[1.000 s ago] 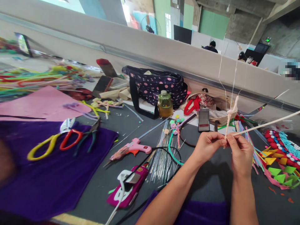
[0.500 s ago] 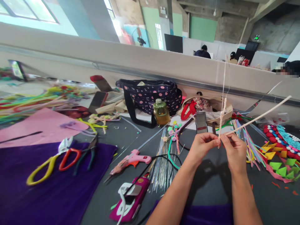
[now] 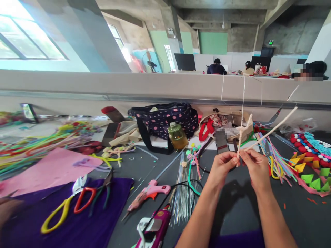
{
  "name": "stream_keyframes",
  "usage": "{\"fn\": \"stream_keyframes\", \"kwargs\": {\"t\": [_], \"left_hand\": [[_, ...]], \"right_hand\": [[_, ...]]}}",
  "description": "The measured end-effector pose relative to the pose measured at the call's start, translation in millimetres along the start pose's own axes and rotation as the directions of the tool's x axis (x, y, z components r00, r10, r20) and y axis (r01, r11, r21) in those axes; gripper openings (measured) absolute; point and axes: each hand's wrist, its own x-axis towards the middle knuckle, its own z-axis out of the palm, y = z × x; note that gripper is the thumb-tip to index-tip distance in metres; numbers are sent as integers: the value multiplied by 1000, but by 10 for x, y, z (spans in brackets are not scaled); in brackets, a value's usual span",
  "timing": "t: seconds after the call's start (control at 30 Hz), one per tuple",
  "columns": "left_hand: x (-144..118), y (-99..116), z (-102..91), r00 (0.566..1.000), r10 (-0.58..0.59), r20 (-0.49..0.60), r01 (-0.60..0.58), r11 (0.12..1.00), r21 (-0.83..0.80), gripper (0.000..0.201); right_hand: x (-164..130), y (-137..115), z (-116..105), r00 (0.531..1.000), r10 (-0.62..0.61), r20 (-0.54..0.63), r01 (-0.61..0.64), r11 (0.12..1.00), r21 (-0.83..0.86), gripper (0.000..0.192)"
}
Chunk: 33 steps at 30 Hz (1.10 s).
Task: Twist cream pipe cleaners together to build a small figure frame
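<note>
Both my hands are raised over the dark table, pinching a white pipe cleaner (image 3: 269,133) wound around thin wires. My left hand (image 3: 222,164) grips the lower end of the wrapped stem. My right hand (image 3: 254,168) pinches the same spot from the right, where the loose white length runs up and to the right. Thin wire ends (image 3: 243,96) stick straight up above the wrapped part. A phone (image 3: 220,140) lies just behind my hands.
A pink glue gun (image 3: 151,193), a bundle of thin wires (image 3: 182,193), scissors and pliers (image 3: 77,199) on purple cloth (image 3: 85,227) lie at left. A dotted bag (image 3: 165,119) and a jar (image 3: 177,135) stand behind. Coloured foam pieces (image 3: 312,165) and pipe cleaners (image 3: 276,158) sit at right.
The view has tilted upward, so everything sits lower in the frame. My hands keep their pinch on the white pipe cleaner; its loose end has swung slightly upward.
</note>
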Motion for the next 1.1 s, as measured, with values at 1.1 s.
{"fn": "stream_keyframes", "kwargs": {"t": [1.1], "left_hand": [[-6,-27,38,995,24,-96,-22,1000,22,25]], "right_hand": [[0,58,9,1000,-20,13,20,1000,11,20]]}}
